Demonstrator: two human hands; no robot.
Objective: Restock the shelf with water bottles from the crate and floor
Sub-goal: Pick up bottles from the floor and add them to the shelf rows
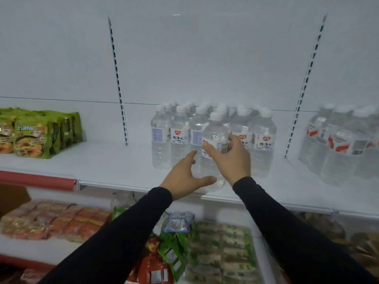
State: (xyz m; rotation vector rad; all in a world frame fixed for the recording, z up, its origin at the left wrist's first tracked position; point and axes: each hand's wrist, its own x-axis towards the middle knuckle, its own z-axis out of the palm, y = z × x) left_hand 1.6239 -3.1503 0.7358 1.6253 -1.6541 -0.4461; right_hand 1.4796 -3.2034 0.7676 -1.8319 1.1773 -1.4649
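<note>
- Right hand (229, 158) curls round the label band of a water bottle (214, 152), thumb on the near side and fingers wrapped behind it, and holds the bottle at the front of the shelf (123, 171), tilted a little.
- Left hand (184, 177) is spread open beside the bottle's lower half, fingers straight, thumb reaching under toward its base; whether it touches the plastic I cannot tell.
- Below the arms, a lower shelf carries snack packets (215, 249) in green, red and orange wrappers.
- Just behind the held bottle stands the row of bottles (260, 140) already stocked, several ranks deep, white caps up.
- Further off, a shrink-wrapped pack of bottles (338, 144) sits to the right and green packets (39, 134) to the left.
- Likely risk: set down still tilted or too near the front edge, the bottle could topple off onto the snacks below.
- Pushed back hard, it could knock the upright row behind, since those bottles stand close together.
</note>
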